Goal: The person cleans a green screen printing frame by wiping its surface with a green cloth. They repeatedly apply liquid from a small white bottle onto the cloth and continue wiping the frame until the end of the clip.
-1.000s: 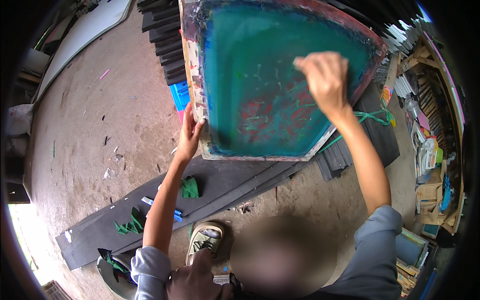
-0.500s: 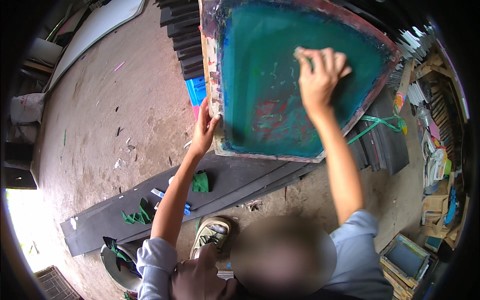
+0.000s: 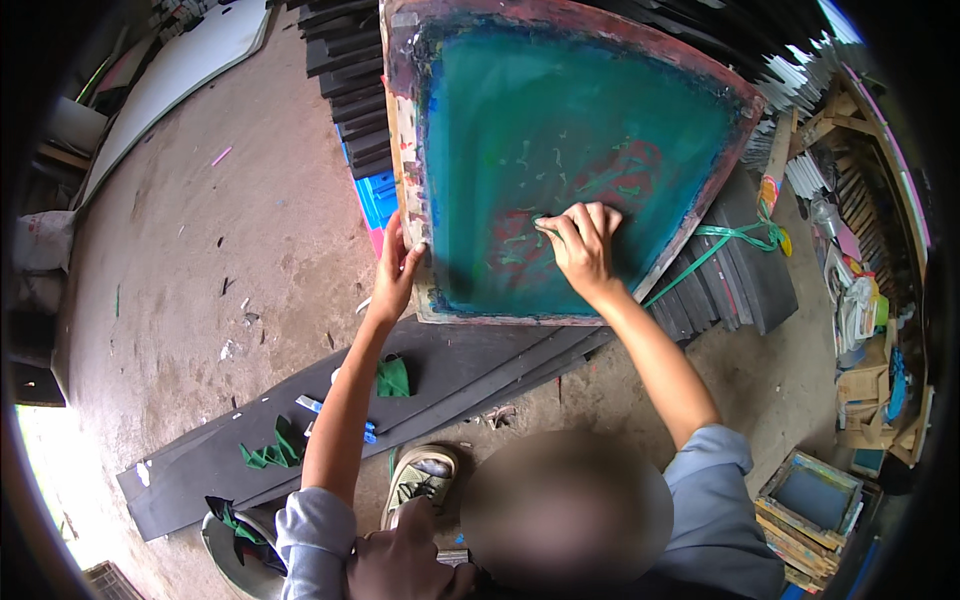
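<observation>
A silk-screen printing frame [image 3: 470, 130] with green mesh and a paint-stained wooden border stands tilted in front of me. My left hand [image 3: 396, 275] grips its left border near the lower corner, the thumb on the near face. Over the lower middle of the mesh, my right hand [image 3: 585, 245] is closed in a pinch, fingertips at the surface. A small pale bit shows at those fingertips, too small to name. Reddish smears and light green streaks mark the mesh around and above the right hand.
Long black sheets [image 3: 200, 480] lie on the floor below the frame, with green cloth scraps [image 3: 393, 377] on them. Stacked black strips [image 3: 345, 90] rise behind the frame. Green twine [image 3: 735, 236] ties a bundle at right. A bucket [image 3: 235, 555] and smaller frames [image 3: 815, 500] stand nearby.
My right hand has moved down and left across the mesh, still pinched. More red smearing now shows where it was. The frame appears shifted slightly left; my left hand keeps its hold.
</observation>
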The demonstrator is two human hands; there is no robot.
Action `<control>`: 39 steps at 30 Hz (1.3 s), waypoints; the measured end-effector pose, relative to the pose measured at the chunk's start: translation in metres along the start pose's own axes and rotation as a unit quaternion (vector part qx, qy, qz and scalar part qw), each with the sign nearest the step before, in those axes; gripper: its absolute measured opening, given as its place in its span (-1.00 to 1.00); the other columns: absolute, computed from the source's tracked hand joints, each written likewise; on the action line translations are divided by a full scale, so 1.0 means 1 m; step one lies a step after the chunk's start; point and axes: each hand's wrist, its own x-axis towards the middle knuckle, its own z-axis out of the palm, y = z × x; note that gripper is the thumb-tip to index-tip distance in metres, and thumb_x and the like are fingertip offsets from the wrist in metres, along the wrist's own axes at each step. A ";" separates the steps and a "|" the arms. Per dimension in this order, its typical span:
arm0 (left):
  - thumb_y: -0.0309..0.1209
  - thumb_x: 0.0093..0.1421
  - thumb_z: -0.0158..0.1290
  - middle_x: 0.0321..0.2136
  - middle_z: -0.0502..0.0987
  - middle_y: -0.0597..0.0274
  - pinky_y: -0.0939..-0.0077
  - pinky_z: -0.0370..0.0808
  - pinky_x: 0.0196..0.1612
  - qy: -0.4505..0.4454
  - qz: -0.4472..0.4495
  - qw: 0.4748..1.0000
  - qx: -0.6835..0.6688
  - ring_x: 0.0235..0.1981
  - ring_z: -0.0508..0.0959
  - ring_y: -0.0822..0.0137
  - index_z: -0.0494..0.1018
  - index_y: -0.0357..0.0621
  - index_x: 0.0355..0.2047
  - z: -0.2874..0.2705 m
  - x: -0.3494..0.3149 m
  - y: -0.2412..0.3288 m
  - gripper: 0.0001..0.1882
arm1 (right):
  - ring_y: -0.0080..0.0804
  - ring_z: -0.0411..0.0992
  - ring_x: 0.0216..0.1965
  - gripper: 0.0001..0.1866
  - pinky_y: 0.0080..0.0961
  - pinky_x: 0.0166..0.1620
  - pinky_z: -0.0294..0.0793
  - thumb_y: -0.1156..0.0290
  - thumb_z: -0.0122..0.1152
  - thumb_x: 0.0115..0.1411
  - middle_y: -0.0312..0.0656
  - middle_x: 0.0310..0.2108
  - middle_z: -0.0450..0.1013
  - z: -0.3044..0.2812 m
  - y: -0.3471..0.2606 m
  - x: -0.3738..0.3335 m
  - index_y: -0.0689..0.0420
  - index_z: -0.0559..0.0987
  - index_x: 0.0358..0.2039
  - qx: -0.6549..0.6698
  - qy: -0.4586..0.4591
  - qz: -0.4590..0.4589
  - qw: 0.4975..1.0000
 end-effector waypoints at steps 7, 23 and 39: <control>-0.48 0.25 -0.14 0.08 0.22 0.07 0.43 0.15 0.12 0.007 -0.004 1.000 -0.001 0.08 0.25 0.29 -0.20 -0.09 0.26 -0.002 -0.001 -0.001 -0.35 | -0.31 0.19 -0.29 -0.92 -0.37 -0.19 0.14 0.44 0.25 -0.05 -0.38 -0.40 0.39 -0.033 0.037 0.122 0.03 0.50 -0.53 -0.109 0.264 0.127 0.950; -0.46 0.25 -0.11 0.07 0.25 0.07 0.45 0.19 0.10 0.005 0.006 1.000 -0.004 0.06 0.27 0.32 -0.20 -0.10 0.26 -0.004 -0.002 0.002 -0.34 | -0.46 0.28 -0.25 -0.92 -0.33 -0.13 0.09 0.41 0.26 -0.08 -0.46 -0.42 0.43 0.018 -0.016 0.064 -0.01 0.53 -0.51 -0.009 0.154 0.081 0.985; -0.65 -0.06 0.17 0.10 0.20 0.03 0.34 0.26 0.13 -0.010 0.044 0.996 0.074 0.10 0.28 0.25 -0.15 -0.13 0.25 0.002 0.002 0.008 -0.06 | -0.54 0.30 -0.25 -0.94 -0.30 -0.12 0.09 0.39 0.18 -0.06 -0.49 -0.42 0.37 0.028 -0.026 0.006 -0.09 0.49 -0.55 -0.015 -0.018 -0.195 0.981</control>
